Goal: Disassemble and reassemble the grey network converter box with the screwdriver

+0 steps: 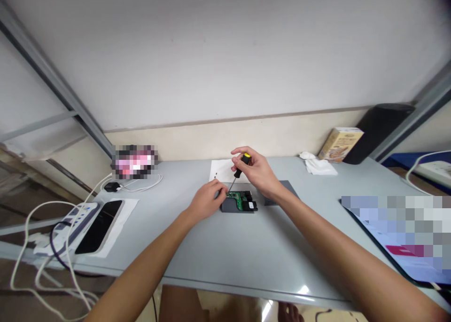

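Observation:
My right hand (254, 168) is closed around the black and yellow handle of a screwdriver (242, 166). The thin shaft slants down to the left, its tip at the upper left of a green circuit board (241, 200). That board sits in an open dark grey case (229, 205) on the table. At the left edge of the case rests my left hand (210, 199), its fingers closed together near the screwdriver tip; whether they pinch a small part or the case edge is hidden. Partly behind my right wrist lies a flat dark grey panel (273, 199).
White paper (219, 169) with small dark bits lies behind the case. On the left are a phone (99, 227), a power strip (79, 223) and loose cables. A carton (340, 145), tissues (319, 166) and a black cylinder (378, 129) stand back right, a blurred tablet (405, 239) front right.

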`<state>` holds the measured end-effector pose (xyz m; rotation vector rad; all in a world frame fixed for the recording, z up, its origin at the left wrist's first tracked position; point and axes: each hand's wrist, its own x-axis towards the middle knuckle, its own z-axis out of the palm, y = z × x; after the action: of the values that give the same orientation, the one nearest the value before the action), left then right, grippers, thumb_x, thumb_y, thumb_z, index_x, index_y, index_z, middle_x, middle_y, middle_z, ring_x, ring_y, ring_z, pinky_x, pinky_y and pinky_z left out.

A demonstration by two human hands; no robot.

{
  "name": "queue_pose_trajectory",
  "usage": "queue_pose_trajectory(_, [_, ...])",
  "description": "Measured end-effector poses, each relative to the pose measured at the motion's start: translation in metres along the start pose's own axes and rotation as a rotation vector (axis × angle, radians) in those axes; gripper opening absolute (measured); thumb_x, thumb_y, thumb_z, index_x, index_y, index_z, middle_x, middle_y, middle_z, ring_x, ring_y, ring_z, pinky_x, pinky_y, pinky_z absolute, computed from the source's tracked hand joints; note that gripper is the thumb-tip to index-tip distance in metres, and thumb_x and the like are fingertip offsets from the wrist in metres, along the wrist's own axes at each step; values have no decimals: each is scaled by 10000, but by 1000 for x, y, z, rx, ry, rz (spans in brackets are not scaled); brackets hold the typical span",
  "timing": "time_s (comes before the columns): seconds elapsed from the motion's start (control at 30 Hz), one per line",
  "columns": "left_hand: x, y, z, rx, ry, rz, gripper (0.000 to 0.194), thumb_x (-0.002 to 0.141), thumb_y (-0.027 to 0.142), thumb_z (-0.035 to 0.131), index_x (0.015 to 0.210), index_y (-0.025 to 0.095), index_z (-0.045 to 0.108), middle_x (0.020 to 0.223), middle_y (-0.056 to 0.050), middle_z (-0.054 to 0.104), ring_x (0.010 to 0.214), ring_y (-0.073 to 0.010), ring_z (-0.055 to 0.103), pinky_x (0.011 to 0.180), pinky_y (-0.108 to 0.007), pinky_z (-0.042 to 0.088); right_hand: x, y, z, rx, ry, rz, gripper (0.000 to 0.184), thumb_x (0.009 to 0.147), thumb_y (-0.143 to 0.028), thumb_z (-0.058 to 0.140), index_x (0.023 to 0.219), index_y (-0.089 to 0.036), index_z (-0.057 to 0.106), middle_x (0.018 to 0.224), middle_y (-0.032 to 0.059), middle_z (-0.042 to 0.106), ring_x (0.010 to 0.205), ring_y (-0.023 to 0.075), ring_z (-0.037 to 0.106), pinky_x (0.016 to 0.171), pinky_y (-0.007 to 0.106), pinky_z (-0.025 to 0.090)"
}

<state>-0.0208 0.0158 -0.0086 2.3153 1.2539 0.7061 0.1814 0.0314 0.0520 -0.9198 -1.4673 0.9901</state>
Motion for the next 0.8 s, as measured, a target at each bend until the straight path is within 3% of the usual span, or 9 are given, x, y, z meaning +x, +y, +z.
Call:
queue_pose_trajectory(0.13, [0, -1, 1, -7, 5, -7, 255, 1005, 249, 478, 967, 228, 729, 982, -30, 679, 868, -176, 639, 777, -284, 479, 0, 3, 5, 61, 60, 19, 437, 846, -614, 732, 1073, -246, 663, 740, -20, 626, 719, 164, 617, 675, 312, 503])
queue_pose_trajectory(0.27, [0, -2, 1, -24, 5, -12, 260, 1001, 251, 482, 983, 235, 742, 1005, -26, 688, 859, -170, 640, 780, -279, 486, -1, 8, 9, 153, 58, 25, 454, 822, -665, 739, 964, -254, 609, 844, 13, 665, 801, 183, 666, 746, 344, 553])
queue_pose_trajectory(0.43, [1, -1, 1, -31, -2, -26, 261, 1003, 250, 478, 980, 238, 738, 1006, -22, 685, 855, -167, 641, 780, -275, 483, -3, 8, 8, 212, 58, 69, 512, 940, -758, 487, 1045, -271, 601, 712, -29, 524, 679, 170, 591, 712, 336, 526])
queue_pose_trajectory(0.53, [1, -1, 0, -32, -8, -16, 251, 1006, 247, 472, 983, 234, 721, 1010, -21, 683, 855, -167, 638, 784, -282, 478, -5, 1, 5, 247, 36, 126, 559, 966, -735, 383, 1197, -274, 600, 793, 1, 566, 751, 196, 624, 784, 365, 548])
queue_pose_trajectory(0.63, [1, -1, 0, -32, -14, 2, 235, 1006, 242, 468, 986, 231, 702, 1006, -21, 681, 854, -168, 633, 791, -287, 477, -6, -5, 2, 256, 5, 151, 511, 938, -661, 508, 1253, -276, 624, 901, 28, 635, 853, 208, 650, 869, 386, 552])
queue_pose_trajectory(0.8, [3, -2, 1, -21, -14, 18, 205, 998, 223, 465, 956, 222, 666, 987, -18, 673, 849, -169, 619, 770, -287, 462, -7, -6, 2, 365, 17, 179, 366, 814, -582, 770, 945, -251, 683, 927, 32, 674, 911, 192, 652, 907, 379, 531])
